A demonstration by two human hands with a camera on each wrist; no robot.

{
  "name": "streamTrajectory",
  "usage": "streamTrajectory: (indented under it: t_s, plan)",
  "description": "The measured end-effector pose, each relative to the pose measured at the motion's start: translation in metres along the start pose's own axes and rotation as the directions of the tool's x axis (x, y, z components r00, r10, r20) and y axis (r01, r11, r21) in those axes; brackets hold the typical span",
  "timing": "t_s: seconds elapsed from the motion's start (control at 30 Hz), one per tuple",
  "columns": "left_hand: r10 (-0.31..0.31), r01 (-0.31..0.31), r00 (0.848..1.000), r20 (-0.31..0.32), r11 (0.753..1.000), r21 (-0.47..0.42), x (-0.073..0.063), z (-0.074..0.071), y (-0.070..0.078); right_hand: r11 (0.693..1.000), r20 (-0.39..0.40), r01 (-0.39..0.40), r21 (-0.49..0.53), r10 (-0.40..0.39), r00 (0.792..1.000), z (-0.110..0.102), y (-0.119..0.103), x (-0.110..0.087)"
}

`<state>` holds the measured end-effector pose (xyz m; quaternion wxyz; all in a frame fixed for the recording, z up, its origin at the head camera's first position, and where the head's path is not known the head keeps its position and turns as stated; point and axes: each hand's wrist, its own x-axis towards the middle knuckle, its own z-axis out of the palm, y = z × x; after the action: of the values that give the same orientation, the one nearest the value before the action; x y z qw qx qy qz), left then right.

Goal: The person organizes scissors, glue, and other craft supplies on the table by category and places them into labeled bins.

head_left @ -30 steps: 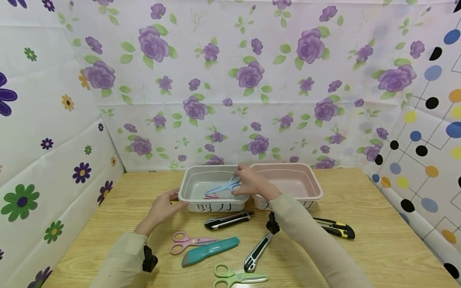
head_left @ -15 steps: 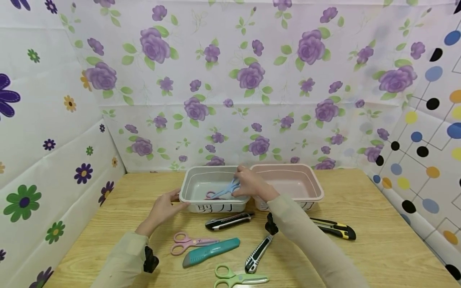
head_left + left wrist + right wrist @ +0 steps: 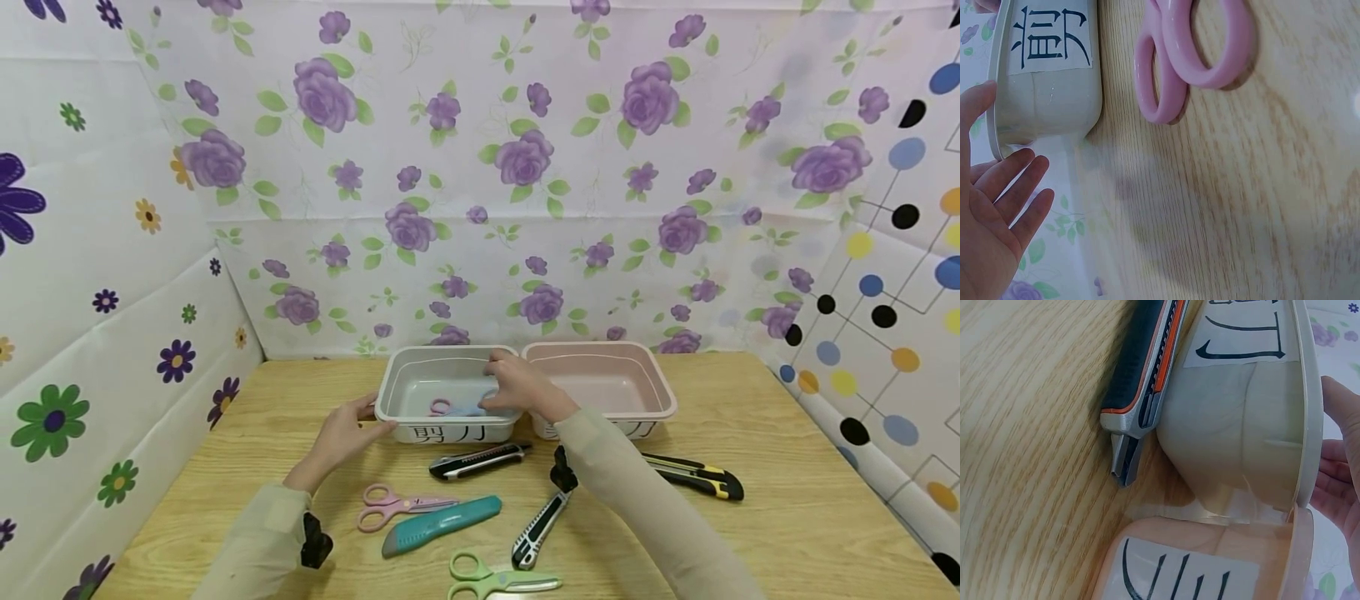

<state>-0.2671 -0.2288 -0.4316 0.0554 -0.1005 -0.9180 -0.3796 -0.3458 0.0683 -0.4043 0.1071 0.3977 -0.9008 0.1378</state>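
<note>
My left hand (image 3: 341,437) rests at the left end of the grey bin (image 3: 453,423), its thumb by the front rim. In the left wrist view the fingers (image 3: 1019,187) are relaxed and fairly straight. My right hand (image 3: 522,385) reaches over the bin's right end, thumb and fingers apart. Below it blue scissors (image 3: 467,410) lie low in the bin, partly hidden by the hand and front wall. Beside them shows a pink scissors handle (image 3: 440,407). In the right wrist view the rim hides part of the right hand (image 3: 1341,462).
A pink bin (image 3: 600,379) adjoins the grey one. In front lie a black utility knife (image 3: 480,461), pink scissors (image 3: 405,505), a teal knife (image 3: 442,527), green scissors (image 3: 502,579), a black-and-white knife (image 3: 542,531) and a yellow-black knife (image 3: 697,477).
The blue scissors have gone down into the grey bin, and the right hand's thumb and fingers now stand apart above them. The left hand has stayed at the bin's end.
</note>
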Motion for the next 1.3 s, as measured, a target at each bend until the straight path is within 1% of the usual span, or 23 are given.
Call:
streamTrajectory:
  t_s: [0.07, 0.27, 0.4, 0.43, 0.67, 0.87, 1.03, 1.17, 1.3]
  plan:
    - [0.004, -0.004, 1.000, 0.001, 1.000, 0.001, 0.000, 0.000, 0.000, 1.000, 0.011, -0.008, 0.008, 0.008, 1.000, -0.001, 0.000, 0.000]
    - [0.012, -0.012, 1.000, -0.007, 1.000, 0.004, 0.000, -0.001, 0.002, 0.998, -0.003, 0.003, 0.057, -0.003, 1.000, -0.010, 0.000, 0.001]
    - [0.012, -0.012, 1.000, -0.002, 1.000, 0.003, 0.001, -0.002, 0.003, 0.999, 0.012, 0.012, 0.049, -0.013, 1.000, -0.017, -0.002, 0.000]
    - [0.005, -0.005, 1.000, -0.003, 1.000, -0.003, 0.002, -0.002, 0.003, 0.999, 0.016, 0.014, 0.046, -0.015, 1.000, -0.019, -0.003, -0.001]
    - [0.016, -0.016, 1.000, 0.003, 1.000, -0.003, 0.003, -0.002, 0.004, 0.998, 0.034, 0.030, 0.057, -0.032, 0.999, -0.032, -0.008, -0.009]
    - [0.005, -0.005, 1.000, 0.004, 1.000, -0.001, 0.001, -0.002, 0.004, 0.998, 0.044, 0.039, 0.054, -0.041, 0.998, -0.040, -0.011, -0.020]
    - [0.004, -0.004, 1.000, 0.008, 1.000, 0.002, 0.000, -0.002, 0.003, 0.996, 0.045, 0.076, 0.052, -0.079, 0.996, -0.048, -0.017, -0.034]
    - [0.000, 0.000, 1.000, 0.012, 1.000, -0.003, -0.001, -0.001, 0.002, 0.988, 0.037, 0.156, 0.017, -0.156, 0.987, -0.053, -0.020, -0.047]
    - [-0.008, 0.008, 1.000, 0.012, 1.000, -0.003, -0.001, 0.000, 0.001, 0.978, 0.030, 0.209, 0.021, -0.210, 0.977, -0.055, -0.024, -0.062]
